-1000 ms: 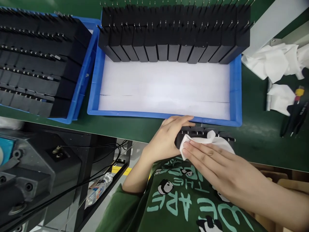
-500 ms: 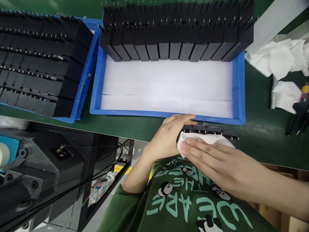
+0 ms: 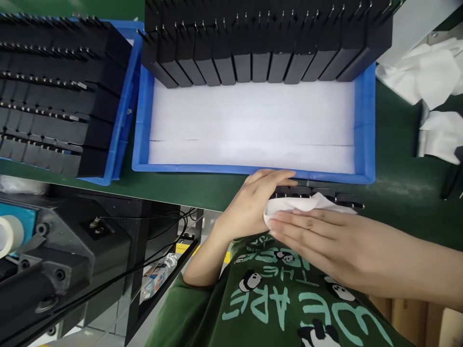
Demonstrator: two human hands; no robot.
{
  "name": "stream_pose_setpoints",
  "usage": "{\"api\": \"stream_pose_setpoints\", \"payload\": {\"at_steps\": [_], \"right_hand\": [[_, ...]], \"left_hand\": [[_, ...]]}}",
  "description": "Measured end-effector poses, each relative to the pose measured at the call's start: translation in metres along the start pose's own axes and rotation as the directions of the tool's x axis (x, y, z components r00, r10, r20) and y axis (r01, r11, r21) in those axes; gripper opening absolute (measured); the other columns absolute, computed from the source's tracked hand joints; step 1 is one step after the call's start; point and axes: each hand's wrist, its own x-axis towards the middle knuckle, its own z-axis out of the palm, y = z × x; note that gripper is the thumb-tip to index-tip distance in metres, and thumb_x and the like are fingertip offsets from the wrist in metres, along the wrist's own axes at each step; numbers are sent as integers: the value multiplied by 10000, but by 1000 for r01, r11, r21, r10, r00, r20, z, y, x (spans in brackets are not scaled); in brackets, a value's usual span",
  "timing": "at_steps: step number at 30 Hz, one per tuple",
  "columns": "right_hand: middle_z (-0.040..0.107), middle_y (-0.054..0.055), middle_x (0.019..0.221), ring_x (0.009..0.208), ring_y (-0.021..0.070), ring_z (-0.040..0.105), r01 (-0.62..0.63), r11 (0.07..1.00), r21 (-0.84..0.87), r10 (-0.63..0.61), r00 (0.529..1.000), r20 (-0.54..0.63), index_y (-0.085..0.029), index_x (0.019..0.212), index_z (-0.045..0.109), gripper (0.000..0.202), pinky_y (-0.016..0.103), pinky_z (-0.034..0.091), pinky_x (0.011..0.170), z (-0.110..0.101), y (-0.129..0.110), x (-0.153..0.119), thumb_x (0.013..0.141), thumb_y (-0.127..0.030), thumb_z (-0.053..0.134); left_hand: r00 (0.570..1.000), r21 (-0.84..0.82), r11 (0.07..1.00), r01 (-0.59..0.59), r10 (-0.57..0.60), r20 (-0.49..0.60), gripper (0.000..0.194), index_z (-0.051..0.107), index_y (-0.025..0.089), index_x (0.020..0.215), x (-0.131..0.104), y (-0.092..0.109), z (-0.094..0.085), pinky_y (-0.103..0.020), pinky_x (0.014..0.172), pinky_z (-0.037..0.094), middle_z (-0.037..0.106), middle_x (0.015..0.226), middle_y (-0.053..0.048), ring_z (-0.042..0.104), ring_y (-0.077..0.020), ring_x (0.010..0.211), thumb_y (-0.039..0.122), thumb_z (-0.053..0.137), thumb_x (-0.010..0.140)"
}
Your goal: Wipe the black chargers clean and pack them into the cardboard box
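Near the bench's front edge, close to my body, stands a short row of black blocks [image 3: 327, 193] with metal pins along the top. My left hand [image 3: 251, 200] is wrapped round the left end of this row, its fingers reaching over the far side. A white cloth [image 3: 300, 205] covers the near side of the blocks. My right hand [image 3: 325, 241] holds the cloth against them, fingers together and pointing left. The palm and the faces under the cloth are hidden.
A blue tray [image 3: 365, 130] lined with white sheet holds a row of black pinned blocks [image 3: 260, 67] at its back. To the left, another blue tray [image 3: 125, 101] is packed with similar blocks. Crumpled white cloths [image 3: 427, 72] lie at right. Machinery [image 3: 90, 241] stands lower left.
My right hand and the cloth have shifted slightly, and the cloth's upper edge is folded up more. My left hand keeps its hold. The view has moved a little closer to the trays.
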Motion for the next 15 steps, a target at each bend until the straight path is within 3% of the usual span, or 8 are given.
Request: {"api": "stream_pose_setpoints", "payload": {"at_steps": [3,7,12,15], "right_hand": [[430,195,1517,1395,311,445,38,999,23,-39,999,6,51,1459,424,527,404,582,974,0,0,0,970,-42,250],[451,180,1505,1404,307,434,-14,1000,17,13,1000,3,35,1450,448,504,407,515,1086,-6,-3,-2,982,-51,283],[481,192,1478,1382,293,465,-5,999,39,5,1000,-11,49,1433,461,505,394,540,1056,-2,-5,4,1003,-67,222],[464,184,1494,1398,289,445,-40,998,57,41,999,-13,33,1440,458,495,400,521,1088,-3,-4,0,994,-48,257]], "left_hand": [[1000,6,1000,6,-6,-4,493,434,188,1406,0,0,0,-361,1013,472,691,1252,-68,569,-213,1170,202,562,930],[999,35,999,-20,21,-27,542,448,183,1392,0,0,1,-351,1023,466,694,1242,-70,584,-220,1167,262,663,901],[999,6,999,43,-43,-20,440,472,193,1377,0,3,0,-348,1005,471,705,1214,-53,580,-224,1163,269,564,953],[1000,17,1000,12,-12,-25,510,463,195,1378,1,3,-1,-354,1010,462,702,1223,-66,578,-234,1167,285,650,912]]}}
